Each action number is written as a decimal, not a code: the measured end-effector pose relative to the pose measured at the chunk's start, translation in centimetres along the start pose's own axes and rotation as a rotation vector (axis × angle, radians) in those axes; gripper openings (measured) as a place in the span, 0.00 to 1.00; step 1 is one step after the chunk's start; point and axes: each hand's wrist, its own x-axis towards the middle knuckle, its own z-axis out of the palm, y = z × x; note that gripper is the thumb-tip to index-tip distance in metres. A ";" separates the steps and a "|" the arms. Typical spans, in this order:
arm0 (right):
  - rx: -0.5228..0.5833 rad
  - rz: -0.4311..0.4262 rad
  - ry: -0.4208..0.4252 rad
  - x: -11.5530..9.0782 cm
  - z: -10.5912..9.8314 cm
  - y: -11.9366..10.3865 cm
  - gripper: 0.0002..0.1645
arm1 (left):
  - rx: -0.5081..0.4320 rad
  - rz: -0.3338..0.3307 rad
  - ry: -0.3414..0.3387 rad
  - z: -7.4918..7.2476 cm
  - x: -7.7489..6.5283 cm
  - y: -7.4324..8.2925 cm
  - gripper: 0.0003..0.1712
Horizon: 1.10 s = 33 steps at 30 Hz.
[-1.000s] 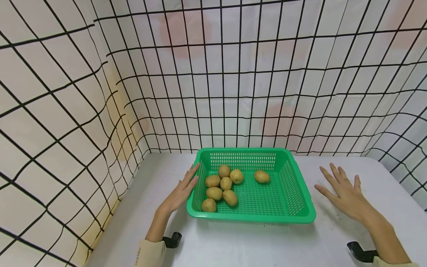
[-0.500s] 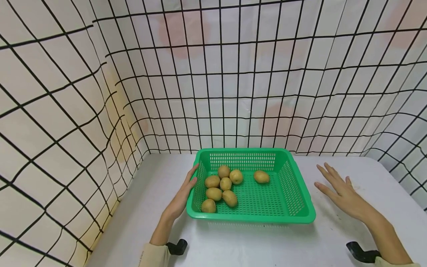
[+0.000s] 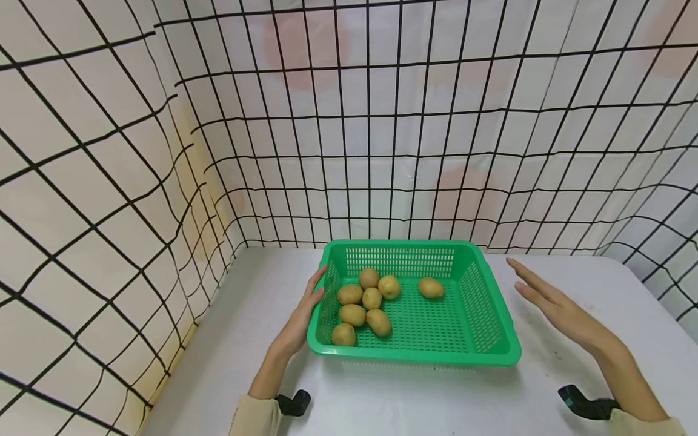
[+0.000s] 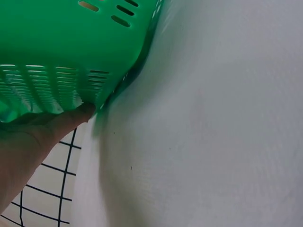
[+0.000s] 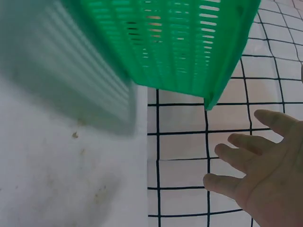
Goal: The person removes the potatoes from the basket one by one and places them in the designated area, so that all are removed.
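A green perforated plastic basket [image 3: 414, 356] stands on the white table, with several potatoes [image 3: 352, 315] bunched along its left side. One lone potato [image 3: 431, 287] lies toward the back, right of the bunch. My left hand [image 3: 297, 321] lies along the outside of the basket's left wall, fingers extended near the rim. In the left wrist view, the thumb of that hand [image 4: 28, 142] touches the slotted green wall [image 4: 52, 52]. My right hand [image 3: 561, 309] hovers to the right of the basket, holding nothing. The right wrist view shows its fingers spread, apart from the basket [image 5: 165, 56].
Black wire grid [image 3: 382, 133] backed by white sheeting rises behind the table and along both sides. Bare tabletop [image 3: 382, 399] lies in front of the basket, and small dark specks [image 5: 75, 135] dot it on the right. Each wrist carries a black camera mount [image 3: 294, 402].
My right hand has turned onto its edge, palm toward the basket, and moved slightly toward it. My left hand has slid closer against the basket's left wall. The potatoes stay put.
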 end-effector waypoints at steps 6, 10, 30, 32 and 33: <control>0.033 0.010 -0.020 0.5 -0.9 -1.2 0.34 | 0.006 0.008 0.003 0.1 -0.1 0.1 0.31; 0.047 0.002 -0.026 1.0 -1.5 -2.1 0.33 | 0.009 0.010 0.005 0.0 -0.1 0.1 0.31; 0.043 -0.108 -0.107 7.5 -0.3 -6.6 0.33 | -0.023 0.012 0.001 0.2 -0.2 -0.1 0.32; 0.050 -0.099 -0.107 8.1 0.0 -6.9 0.33 | -0.023 0.013 0.004 0.2 -0.2 -0.1 0.32; 0.054 -0.100 -0.113 8.5 0.1 -7.0 0.34 | -0.020 0.014 0.005 0.1 -0.3 -0.1 0.32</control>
